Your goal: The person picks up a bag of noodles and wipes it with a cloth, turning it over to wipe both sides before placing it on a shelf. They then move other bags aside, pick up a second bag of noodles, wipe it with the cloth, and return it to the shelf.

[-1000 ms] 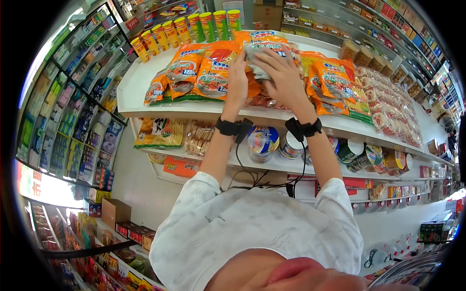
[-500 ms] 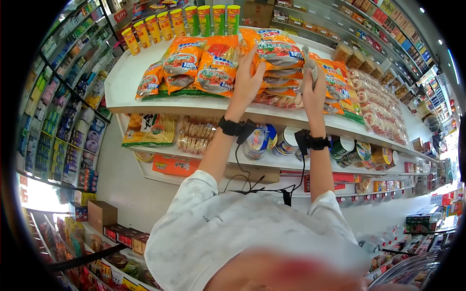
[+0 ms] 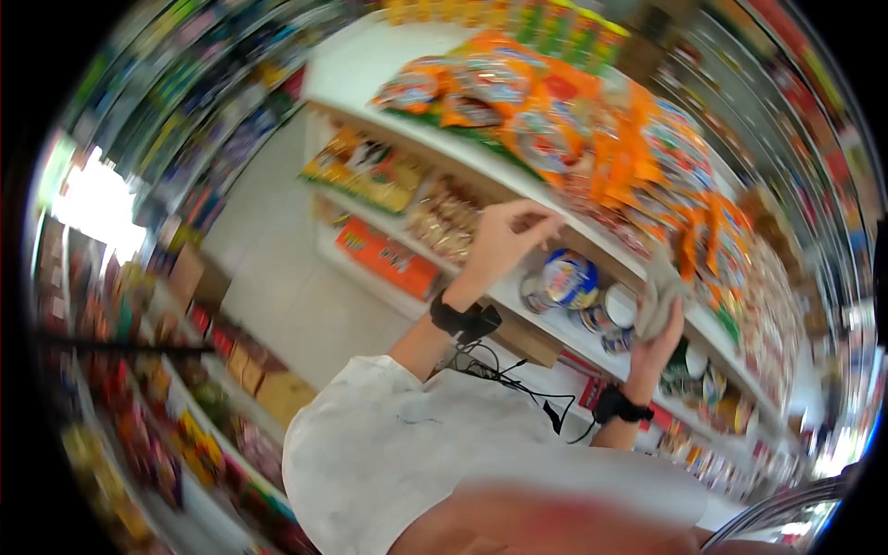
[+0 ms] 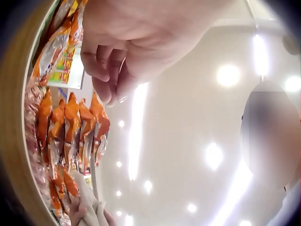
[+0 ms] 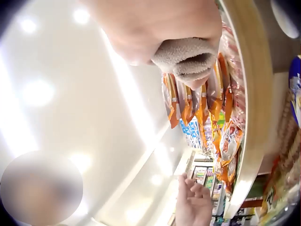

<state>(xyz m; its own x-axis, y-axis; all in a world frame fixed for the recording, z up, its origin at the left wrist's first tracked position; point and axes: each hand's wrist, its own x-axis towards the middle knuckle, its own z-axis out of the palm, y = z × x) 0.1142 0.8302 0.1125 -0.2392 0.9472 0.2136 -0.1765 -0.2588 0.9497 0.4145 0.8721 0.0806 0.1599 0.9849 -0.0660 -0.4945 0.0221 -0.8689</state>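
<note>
A grey cloth [image 3: 658, 294] is bunched in my right hand [image 3: 660, 350], which grips it beside the front edge of the upper shelf [image 3: 444, 139]. In the right wrist view the cloth [image 5: 184, 57] looks fluffy and folded over inside the fingers. My left hand [image 3: 504, 242] hovers in front of the same shelf edge, its fingers loosely curled with nothing between them. Orange snack bags [image 3: 546, 139] lie in piles on the upper shelf, beyond both hands. The left wrist view also has a stack of these orange bags [image 4: 70, 127] beyond the left hand.
On the lower shelf stand a blue-lidded tub [image 3: 569, 279], yellow-green noodle packs [image 3: 370, 176] and bagged snacks [image 3: 444, 222]. An orange box [image 3: 387, 257] sits below them. Yellow and green cans [image 3: 555, 32] line the back. A cardboard box [image 3: 197, 275] stands at the left.
Both hands have drawn back from the orange bags toward the shelf's front edge. The right hand keeps the grey cloth. The head view has turned and tilted, and is blurred.
</note>
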